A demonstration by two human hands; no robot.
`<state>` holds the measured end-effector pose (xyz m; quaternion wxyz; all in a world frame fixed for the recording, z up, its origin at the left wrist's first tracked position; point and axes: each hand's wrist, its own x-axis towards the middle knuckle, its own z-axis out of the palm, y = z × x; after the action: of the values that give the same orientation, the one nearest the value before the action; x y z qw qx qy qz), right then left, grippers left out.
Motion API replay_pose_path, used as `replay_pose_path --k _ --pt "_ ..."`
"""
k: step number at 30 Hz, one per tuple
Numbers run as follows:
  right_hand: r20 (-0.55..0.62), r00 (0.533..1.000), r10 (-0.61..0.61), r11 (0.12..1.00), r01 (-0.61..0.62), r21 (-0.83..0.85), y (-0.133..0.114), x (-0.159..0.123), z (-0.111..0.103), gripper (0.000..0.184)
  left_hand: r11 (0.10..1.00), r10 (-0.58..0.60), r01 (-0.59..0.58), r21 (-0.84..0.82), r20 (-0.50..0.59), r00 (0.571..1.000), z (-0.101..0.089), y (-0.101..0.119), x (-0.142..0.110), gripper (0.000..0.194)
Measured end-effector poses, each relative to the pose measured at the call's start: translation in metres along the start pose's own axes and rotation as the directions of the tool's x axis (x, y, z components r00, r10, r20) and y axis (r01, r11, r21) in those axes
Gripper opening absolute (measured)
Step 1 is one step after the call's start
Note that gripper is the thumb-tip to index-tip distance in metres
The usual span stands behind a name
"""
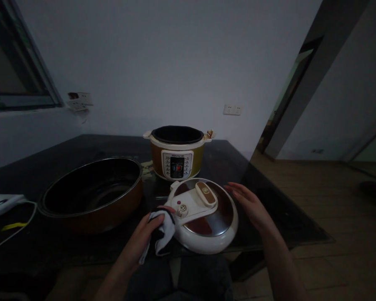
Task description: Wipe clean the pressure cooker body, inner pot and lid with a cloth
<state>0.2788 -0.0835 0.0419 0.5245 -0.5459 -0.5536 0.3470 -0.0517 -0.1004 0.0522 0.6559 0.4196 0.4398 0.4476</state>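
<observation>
A white and brown pressure cooker lid (207,217) rests near the table's front edge, its handle and steam valve facing up. My left hand (147,232) grips a black and white cloth (165,234) against the lid's left side. On the far side, my right hand (246,200) has its fingers stretched out beside the lid's right rim; whether they touch it is hard to tell. Behind the lid stands the electric pressure cooker (176,152), uncovered, with a control panel on its front and a dark inside.
A large brown pot (128,200) with a dark inside sits left on the dark table (238,167). Farther left are a white device (3,205) with a cable and a yellow strip (14,226). Wall sockets (232,109) are at the back.
</observation>
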Motion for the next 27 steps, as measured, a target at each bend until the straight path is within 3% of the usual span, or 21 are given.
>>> replay_pose_path --k 3,6,13,20,24,27 --pt "-0.097 0.995 -0.005 0.953 -0.024 -0.301 0.015 0.029 -0.011 0.051 0.988 0.102 -0.091 0.127 -0.081 0.992 -0.006 -0.01 0.008 0.039" --pt "-0.097 0.995 0.016 0.907 -0.055 -0.417 0.035 0.053 -0.012 0.048 0.927 0.236 -0.211 0.309 -0.045 0.971 -0.005 -0.015 0.02 0.041" --pt "0.038 0.994 0.1 0.828 -0.062 -0.557 0.055 0.065 0.002 0.058 0.626 0.405 -0.346 0.699 0.088 0.91 0.009 -0.013 0.028 0.044" --pt "0.115 0.985 0.128 0.842 -0.047 -0.538 0.057 0.067 0.006 0.068 0.374 0.453 -0.432 0.821 0.244 0.857 0.048 0.019 0.032 0.039" --pt "0.107 0.987 0.116 0.855 -0.044 -0.517 0.059 0.067 0.005 0.067 0.212 0.353 -0.409 0.888 0.32 0.879 0.078 0.036 0.056 0.047" --pt "0.099 0.99 0.102 0.862 -0.038 -0.505 0.062 0.066 0.004 0.066 0.264 0.283 -0.451 0.853 0.379 0.881 0.089 0.039 0.08 0.05"
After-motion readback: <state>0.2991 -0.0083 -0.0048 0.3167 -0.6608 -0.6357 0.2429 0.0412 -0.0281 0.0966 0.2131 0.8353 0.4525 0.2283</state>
